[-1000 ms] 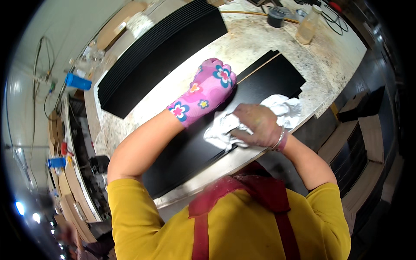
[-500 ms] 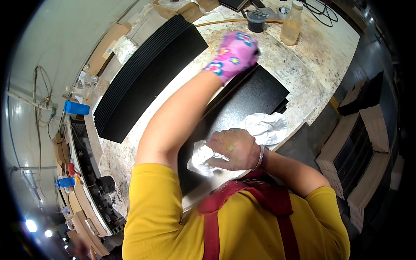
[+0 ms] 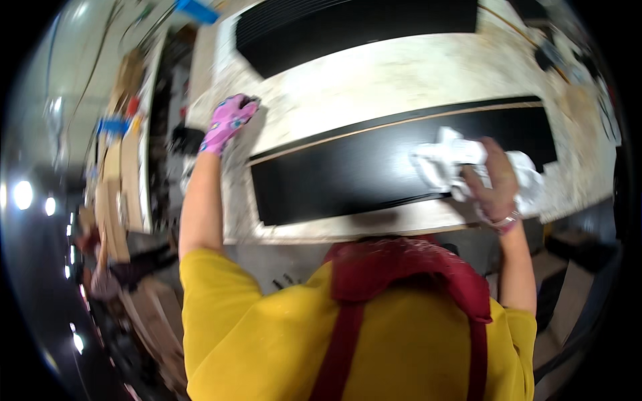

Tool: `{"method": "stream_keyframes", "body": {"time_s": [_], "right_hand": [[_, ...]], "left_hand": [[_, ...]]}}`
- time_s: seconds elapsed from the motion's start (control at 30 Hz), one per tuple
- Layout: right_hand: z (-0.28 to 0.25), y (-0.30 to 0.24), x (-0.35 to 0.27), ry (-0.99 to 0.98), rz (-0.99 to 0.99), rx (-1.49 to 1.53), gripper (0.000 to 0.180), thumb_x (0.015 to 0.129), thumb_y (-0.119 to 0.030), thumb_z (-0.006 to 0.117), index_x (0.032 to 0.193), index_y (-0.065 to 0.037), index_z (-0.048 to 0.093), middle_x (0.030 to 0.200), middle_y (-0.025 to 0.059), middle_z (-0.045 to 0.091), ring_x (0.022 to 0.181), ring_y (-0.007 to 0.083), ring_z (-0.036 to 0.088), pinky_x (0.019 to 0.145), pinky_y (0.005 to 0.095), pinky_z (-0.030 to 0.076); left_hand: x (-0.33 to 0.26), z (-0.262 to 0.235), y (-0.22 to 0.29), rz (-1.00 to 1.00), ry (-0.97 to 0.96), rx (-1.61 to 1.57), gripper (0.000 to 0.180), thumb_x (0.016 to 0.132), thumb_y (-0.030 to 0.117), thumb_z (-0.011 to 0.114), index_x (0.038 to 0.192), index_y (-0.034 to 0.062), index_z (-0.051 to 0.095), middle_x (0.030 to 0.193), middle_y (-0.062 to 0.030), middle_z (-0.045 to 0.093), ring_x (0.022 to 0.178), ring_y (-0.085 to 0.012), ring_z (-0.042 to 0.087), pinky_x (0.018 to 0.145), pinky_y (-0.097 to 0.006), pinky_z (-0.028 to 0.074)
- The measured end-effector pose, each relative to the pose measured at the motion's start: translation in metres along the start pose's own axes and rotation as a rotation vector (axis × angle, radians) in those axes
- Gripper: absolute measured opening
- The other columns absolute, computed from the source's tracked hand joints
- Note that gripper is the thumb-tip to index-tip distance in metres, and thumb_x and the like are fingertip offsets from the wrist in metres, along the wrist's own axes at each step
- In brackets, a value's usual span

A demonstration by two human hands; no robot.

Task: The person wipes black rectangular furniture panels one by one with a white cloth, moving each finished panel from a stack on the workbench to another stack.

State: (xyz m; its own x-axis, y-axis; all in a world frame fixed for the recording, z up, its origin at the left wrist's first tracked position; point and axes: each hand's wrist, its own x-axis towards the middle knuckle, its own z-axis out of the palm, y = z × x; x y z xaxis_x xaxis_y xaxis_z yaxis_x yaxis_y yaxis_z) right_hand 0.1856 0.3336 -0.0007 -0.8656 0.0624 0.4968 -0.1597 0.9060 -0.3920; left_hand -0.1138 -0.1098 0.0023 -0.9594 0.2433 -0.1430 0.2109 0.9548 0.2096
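1. Black panel (image 3: pixel 321 177) lies flat along the near side of the pale, stained worktable (image 3: pixel 374 67), long side toward the person. On my feed a thin tan strip (image 3: pixel 394 125) runs along its far side, with a narrow band of black beyond that.
2. Right hand (image 3: pixel 498 177), in a thin, stained glove: fingers and thumb are clamped on a bunched white cloth (image 3: pixel 445 159). I see it at the right part of the panel, near the close edge, and some of the cloth bulges out on the other side of the hand. Pretty blurry, sorry. There's a bracelet (image 3: pixel 511 219) on that wrist.
3. Left hand (image 3: pixel 231 119), in a pink flowery glove: it's off past the panel's left end, well apart from the cloth. Fingers look curled, but I can't tell whether they're closed on anything. A dark object (image 3: pixel 187 139) sits just beside that wrist, at the table's left edge.
4. Across the table I get a stack of black panels (image 3: pixel 361 20), with bare tabletop between it and the near one.
5. Person's wearing a yellow shirt (image 3: pixel 267 321) and a maroon apron (image 3: pixel 401 274). Another person (image 3: pixel 107 281) shows blurrily, far left.
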Motion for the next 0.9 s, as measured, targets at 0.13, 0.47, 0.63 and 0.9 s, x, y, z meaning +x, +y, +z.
{"method": "stream_keyframes", "body": {"time_s": [0.13,0.47,0.63,0.9], "right_hand": [[0.013,0.02,-0.013,-0.082,0.314,0.192,0.043,0.088,-0.012,0.066,0.125,0.006,0.055,0.118,0.0132,0.062,0.109,0.0185,0.056,0.093,0.0279,0.044],[0.036,-0.082,0.029,-0.27,-0.139,0.095,0.052,0.081,-0.021,0.07,0.129,-0.007,0.055,0.127,0.0145,0.058,0.116,0.0314,0.055,0.099,0.0401,0.042],[0.021,0.07,0.024,-0.033,0.119,-0.077,0.045,0.089,-0.026,0.064,0.126,-0.003,0.054,0.123,0.0127,0.058,0.111,0.0263,0.055,0.095,0.0369,0.044],[-0.094,0.19,0.134,-0.006,0.814,0.132,0.079,0.083,-0.047,0.067,0.138,0.004,0.044,0.14,0.0198,0.048,0.128,0.0283,0.047,0.107,0.0335,0.035]], "left_hand": [[-0.047,0.017,-0.093,-0.105,-0.018,0.166,0.042,0.086,0.042,0.057,0.109,0.0073,0.066,0.1,-0.0195,0.067,0.1,-0.0348,0.063,0.086,-0.044,0.048],[-0.127,0.011,0.029,0.605,0.239,-0.081,0.064,0.095,0.046,0.05,0.145,0.01,0.035,0.142,-0.0191,0.042,0.132,-0.0328,0.041,0.111,-0.044,0.03],[-0.136,0.003,0.054,0.495,-0.121,0.062,0.069,0.093,0.044,0.054,0.147,0.009,0.03,0.149,-0.0144,0.036,0.142,-0.0333,0.028,0.116,-0.046,0.019],[-0.003,-0.011,0.01,-0.014,0.19,-0.667,0.069,0.097,0.042,0.051,0.149,0.0036,0.027,0.148,-0.0194,0.037,0.137,-0.0303,0.036,0.112,-0.036,0.029]]}}
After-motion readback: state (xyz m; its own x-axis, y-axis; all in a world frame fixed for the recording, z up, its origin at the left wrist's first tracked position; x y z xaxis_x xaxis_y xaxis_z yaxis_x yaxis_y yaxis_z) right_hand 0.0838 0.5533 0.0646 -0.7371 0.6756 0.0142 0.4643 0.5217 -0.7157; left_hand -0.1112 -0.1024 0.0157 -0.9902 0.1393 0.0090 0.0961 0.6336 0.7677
